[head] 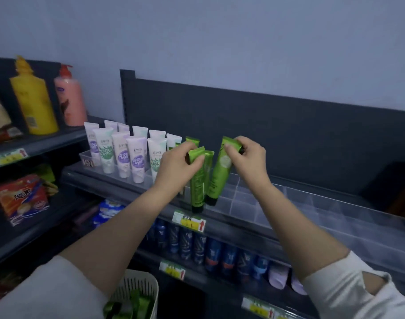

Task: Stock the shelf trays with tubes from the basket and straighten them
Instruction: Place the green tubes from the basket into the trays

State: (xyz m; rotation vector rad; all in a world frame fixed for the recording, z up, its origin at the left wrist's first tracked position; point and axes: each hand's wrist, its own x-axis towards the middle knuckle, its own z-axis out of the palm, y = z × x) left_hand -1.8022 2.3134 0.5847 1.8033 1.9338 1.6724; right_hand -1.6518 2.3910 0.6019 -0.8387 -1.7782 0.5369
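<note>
My left hand (177, 165) pinches the crimped top of a green tube (198, 187) that stands cap-down in the clear shelf tray (247, 199). A second green tube (207, 169) stands right behind it, and another crimped green top (192, 140) shows further back. My right hand (248, 157) grips the top of a tilted green tube (220, 173), whose black cap rests in the tray. A white basket (139, 288) holding more green tubes sits at the bottom, under my left forearm.
White tubes (123, 153) with purple and green labels fill the tray's left part. Clear dividers (300, 203) stretch to the right. Yellow and pink bottles (49, 100) stand on the left shelf. Blue cans (196, 247) line the shelf below, behind price tags (190, 222).
</note>
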